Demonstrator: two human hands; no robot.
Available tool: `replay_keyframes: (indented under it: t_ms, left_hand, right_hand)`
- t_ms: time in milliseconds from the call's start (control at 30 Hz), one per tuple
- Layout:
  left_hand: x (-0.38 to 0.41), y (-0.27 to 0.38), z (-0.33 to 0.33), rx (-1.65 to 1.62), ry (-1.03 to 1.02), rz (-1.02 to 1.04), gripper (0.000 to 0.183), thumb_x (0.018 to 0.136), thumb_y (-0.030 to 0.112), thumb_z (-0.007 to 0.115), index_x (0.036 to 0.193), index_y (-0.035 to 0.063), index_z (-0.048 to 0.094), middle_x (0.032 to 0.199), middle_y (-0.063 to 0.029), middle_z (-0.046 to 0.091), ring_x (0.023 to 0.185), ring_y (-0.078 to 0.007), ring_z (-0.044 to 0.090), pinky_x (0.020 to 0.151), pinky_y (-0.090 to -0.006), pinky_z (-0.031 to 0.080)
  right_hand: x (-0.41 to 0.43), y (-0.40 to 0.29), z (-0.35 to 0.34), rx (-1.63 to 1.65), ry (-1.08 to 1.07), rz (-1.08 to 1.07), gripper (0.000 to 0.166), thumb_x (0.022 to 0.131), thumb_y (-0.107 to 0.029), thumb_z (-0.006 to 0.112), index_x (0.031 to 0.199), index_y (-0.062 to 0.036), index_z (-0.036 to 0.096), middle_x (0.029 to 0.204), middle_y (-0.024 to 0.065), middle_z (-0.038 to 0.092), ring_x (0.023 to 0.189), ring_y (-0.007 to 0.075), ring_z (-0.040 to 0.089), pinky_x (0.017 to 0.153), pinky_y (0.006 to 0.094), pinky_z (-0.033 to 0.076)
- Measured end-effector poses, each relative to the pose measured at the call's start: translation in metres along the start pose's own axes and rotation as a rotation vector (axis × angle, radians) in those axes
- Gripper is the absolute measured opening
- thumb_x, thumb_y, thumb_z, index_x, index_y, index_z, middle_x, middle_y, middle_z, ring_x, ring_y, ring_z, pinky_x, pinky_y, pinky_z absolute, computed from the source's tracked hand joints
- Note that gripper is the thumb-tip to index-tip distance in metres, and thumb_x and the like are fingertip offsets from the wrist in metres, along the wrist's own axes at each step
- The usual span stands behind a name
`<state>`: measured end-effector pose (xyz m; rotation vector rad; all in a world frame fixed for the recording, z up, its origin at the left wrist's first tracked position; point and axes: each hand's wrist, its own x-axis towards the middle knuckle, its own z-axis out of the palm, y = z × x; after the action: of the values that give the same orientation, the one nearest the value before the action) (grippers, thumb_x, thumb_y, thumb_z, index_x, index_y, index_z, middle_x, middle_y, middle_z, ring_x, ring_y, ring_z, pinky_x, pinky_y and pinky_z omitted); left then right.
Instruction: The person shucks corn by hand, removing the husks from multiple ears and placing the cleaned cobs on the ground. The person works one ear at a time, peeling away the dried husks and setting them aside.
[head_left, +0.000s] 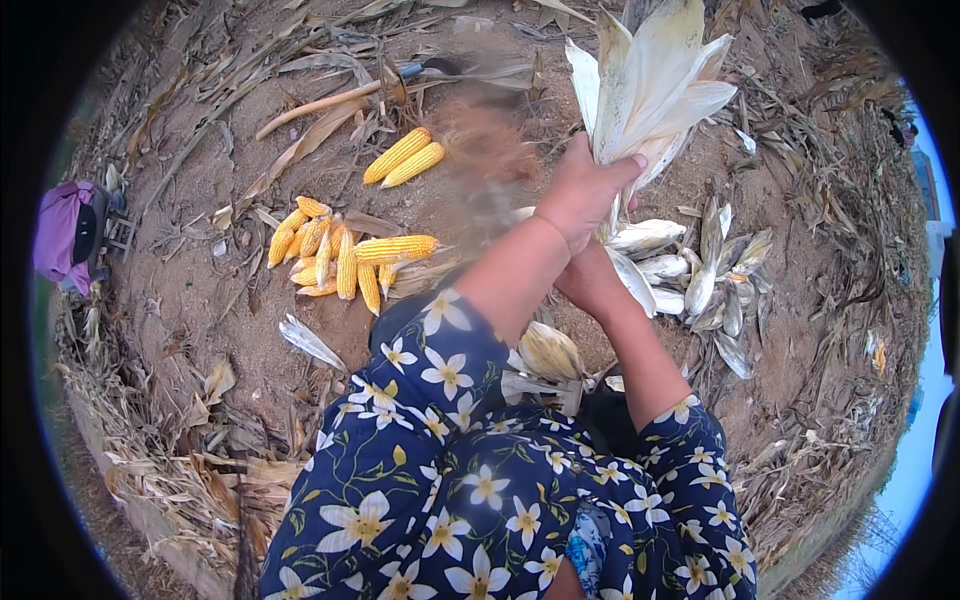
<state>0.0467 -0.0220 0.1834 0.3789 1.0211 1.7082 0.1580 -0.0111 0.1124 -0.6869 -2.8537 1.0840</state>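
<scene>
My left hand (589, 184) grips a spread bunch of pale, dry corn husks (652, 90) at its lower end, the leaves fanning upward. Crossed under my left wrist is my right hand (589, 277); its fingers are mostly hidden, so its hold cannot be made out. Ears of corn in dry husks (701, 281) lie in a heap just right of my hands. Left of my forearms is a pile of bare yellow corn cobs (346, 262), with two more bare cobs (412, 159) lying side by side above it. A husk-covered ear (551, 351) lies between my forearms.
A curved wooden-handled tool (322, 109) rests on the soil at upper left, its dark head partly blurred. Purple cloth (60, 232) hangs over a chair-like object at far left. Dry corn stalks and leaves (840, 187) ring the ground. A loose husk (311, 341) lies below the cobs.
</scene>
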Motion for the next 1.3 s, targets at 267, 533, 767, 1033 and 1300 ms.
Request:
replay_keyframes:
  t_ms: [267, 533, 767, 1033, 1300]
  left_hand:
    - [-0.025, -0.045, 0.032, 0.787, -0.280, 0.020, 0.086, 0.072, 0.031, 0.076, 0.133, -0.0061, 0.027, 0.118, -0.0297, 0.055, 0.110, -0.0368, 0.058, 0.093, -0.0386, 0.045]
    - [-0.050, -0.071, 0.029, 1.138, -0.983, -0.090, 0.057, 0.079, 0.035, 0.069, 0.125, 0.0048, 0.055, 0.103, -0.0139, 0.067, 0.099, -0.0304, 0.062, 0.088, -0.0382, 0.048]
    - [-0.056, -0.077, 0.012, 1.808, -0.952, -0.090, 0.040, 0.080, 0.029, 0.067, 0.112, 0.0070, 0.059, 0.098, -0.0171, 0.066, 0.095, -0.0354, 0.062, 0.081, -0.0448, 0.049]
    - [-0.075, -0.085, 0.036, 1.760, -1.113, -0.088, 0.039, 0.080, 0.030, 0.066, 0.113, 0.0103, 0.059, 0.097, -0.0158, 0.066, 0.095, -0.0341, 0.063, 0.078, -0.0465, 0.050]
    - [0.007, -0.066, -0.007, 1.704, -0.874, -0.065, 0.037, 0.082, 0.031, 0.064, 0.112, 0.0093, 0.061, 0.102, -0.0160, 0.066, 0.096, -0.0335, 0.063, 0.083, -0.0423, 0.049]
  right_hand:
    - [-0.101, -0.003, -0.098, 0.898, 0.570, 0.305, 0.092, 0.077, -0.037, 0.075, 0.143, 0.0036, 0.025, 0.140, 0.0231, 0.040, 0.132, 0.0324, 0.037, 0.109, 0.0397, 0.030]
    - [-0.239, 0.065, -0.140, 0.295, 0.887, 0.686, 0.046, 0.081, -0.013, 0.072, 0.118, 0.0091, 0.055, 0.108, 0.0140, 0.064, 0.096, 0.0180, 0.060, 0.086, 0.0309, 0.046]
    - [-0.530, 0.080, -0.193, -0.809, 0.531, 1.685, 0.059, 0.078, -0.021, 0.066, 0.132, -0.0079, 0.046, 0.119, 0.0191, 0.059, 0.108, 0.0405, 0.056, 0.089, 0.0476, 0.046]
    - [-0.486, 0.169, -0.184, -0.701, 0.481, 1.108, 0.049, 0.080, -0.022, 0.069, 0.122, -0.0016, 0.055, 0.120, 0.0234, 0.057, 0.111, 0.0394, 0.054, 0.095, 0.0431, 0.043]
    - [-0.176, 0.122, -0.120, -0.347, 0.051, 0.447, 0.039, 0.081, -0.016, 0.066, 0.117, -0.0052, 0.057, 0.107, 0.0183, 0.061, 0.098, 0.0375, 0.059, 0.083, 0.0435, 0.049]
